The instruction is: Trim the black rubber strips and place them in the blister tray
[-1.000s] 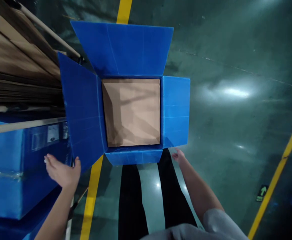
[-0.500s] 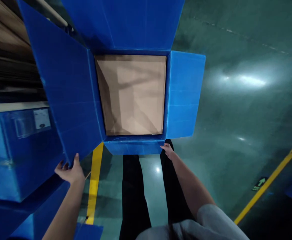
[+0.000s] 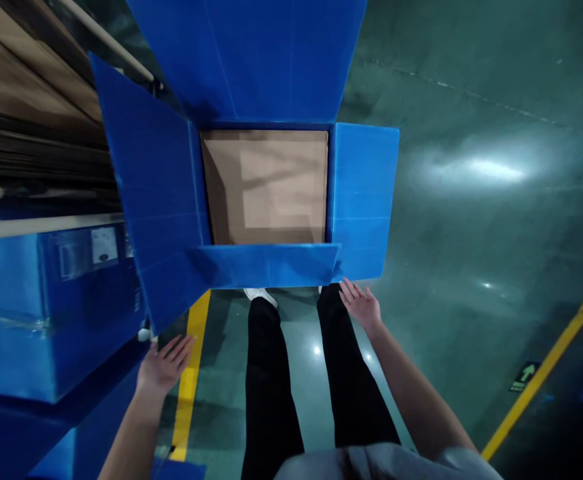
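Observation:
A blue box (image 3: 332,187) stands in front of me with its flaps raised or spread. Brown cardboard (image 3: 281,187) fills its inside, streaked with shadows. Tall on the left is the left flap (image 3: 156,207); my left hand (image 3: 162,365) is at its bottom corner, palm up and fingers spread. The near flap (image 3: 271,265) hides the front strip of the opening. My right hand (image 3: 362,307) is open just below the right flap (image 3: 364,200), fingers apart and holding nothing. Whether either hand touches a flap is hard to tell. The far flap (image 3: 256,60) extends away from me.
Blue boxes (image 3: 91,320) are stacked on my left, below a pale rail (image 3: 46,225) and flat brown cardboard (image 3: 26,80). Yellow lines (image 3: 191,373) mark the green floor. A floor sign with an arrow (image 3: 525,375) lies at right.
The near flap has swung up over the front of the opening. My right hand has left it, moving right and opening. My left hand has dropped off the left flap's edge, which has tilted inward.

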